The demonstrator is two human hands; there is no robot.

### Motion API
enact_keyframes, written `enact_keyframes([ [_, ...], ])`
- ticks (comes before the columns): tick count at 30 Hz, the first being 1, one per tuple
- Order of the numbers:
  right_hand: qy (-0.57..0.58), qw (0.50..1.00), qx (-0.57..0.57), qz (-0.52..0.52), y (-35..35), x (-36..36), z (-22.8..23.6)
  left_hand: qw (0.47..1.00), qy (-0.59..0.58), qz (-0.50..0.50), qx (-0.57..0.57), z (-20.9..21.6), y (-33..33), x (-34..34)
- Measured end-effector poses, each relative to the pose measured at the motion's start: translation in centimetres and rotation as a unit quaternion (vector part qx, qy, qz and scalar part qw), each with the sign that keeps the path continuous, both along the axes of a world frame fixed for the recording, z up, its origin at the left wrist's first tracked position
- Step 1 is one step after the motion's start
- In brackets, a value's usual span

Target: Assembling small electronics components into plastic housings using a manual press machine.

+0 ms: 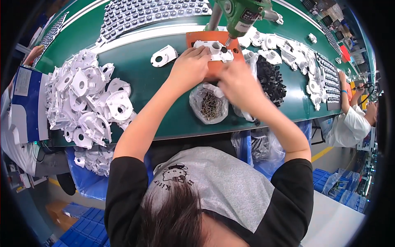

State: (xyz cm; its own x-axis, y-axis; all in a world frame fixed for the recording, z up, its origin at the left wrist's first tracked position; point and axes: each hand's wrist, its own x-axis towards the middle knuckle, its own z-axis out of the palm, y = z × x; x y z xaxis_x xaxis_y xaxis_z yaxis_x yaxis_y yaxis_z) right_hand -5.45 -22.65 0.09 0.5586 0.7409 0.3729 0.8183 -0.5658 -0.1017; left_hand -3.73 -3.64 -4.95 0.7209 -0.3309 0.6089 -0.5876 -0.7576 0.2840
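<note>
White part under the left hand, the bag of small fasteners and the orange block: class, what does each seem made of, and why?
White part: probably moulded plastic, smooth; one even colour throughout.
Bag: thin plastic film, glossy; see-through and crinkled.
Fasteners: likely metal, shiny; small glints.
Orange block: plastic or painted metal; its flat colour leaves that open.

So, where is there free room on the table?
Bare green tabletop lies between the left white plastic heap and clear bag of screws, and right of the black plastic heap. The orange block is crowded by the left hand and right hand.
</note>
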Motion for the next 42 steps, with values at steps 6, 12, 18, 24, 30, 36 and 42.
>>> enact_keyframes([
  [6,0.063,0.991,-0.107,0.051,1.8,-4.3,-4.8,1.000,-0.005,-0.011,0.025,0.4,-0.5,0.1],
  [12,0.112,0.989,-0.084,0.042,2.1,-4.0,-5.2,0.999,-0.015,0.031,0.020,0.2,-0.9,-0.5],
  [18,0.141,0.984,-0.109,0.018,2.7,-4.1,-4.8,0.999,-0.037,0.022,0.016,0.0,-0.8,-0.3],
  [24,0.069,0.991,-0.106,0.039,2.4,-4.1,-5.6,0.999,-0.037,0.027,0.016,0.1,-1.0,-0.2],
  [30,0.138,0.986,-0.093,0.010,2.0,-3.7,-4.2,0.999,-0.032,0.018,-0.001,-0.2,-1.0,0.0],
  [36,0.383,0.922,0.048,-0.031,-1.7,3.4,2.5,0.999,-0.025,0.024,0.000,-0.2,-0.4,-0.4],
  [42,0.469,0.862,0.135,-0.141,-3.5,11.5,1.3,0.999,-0.020,0.024,-0.008,0.2,-1.0,-0.3],
])
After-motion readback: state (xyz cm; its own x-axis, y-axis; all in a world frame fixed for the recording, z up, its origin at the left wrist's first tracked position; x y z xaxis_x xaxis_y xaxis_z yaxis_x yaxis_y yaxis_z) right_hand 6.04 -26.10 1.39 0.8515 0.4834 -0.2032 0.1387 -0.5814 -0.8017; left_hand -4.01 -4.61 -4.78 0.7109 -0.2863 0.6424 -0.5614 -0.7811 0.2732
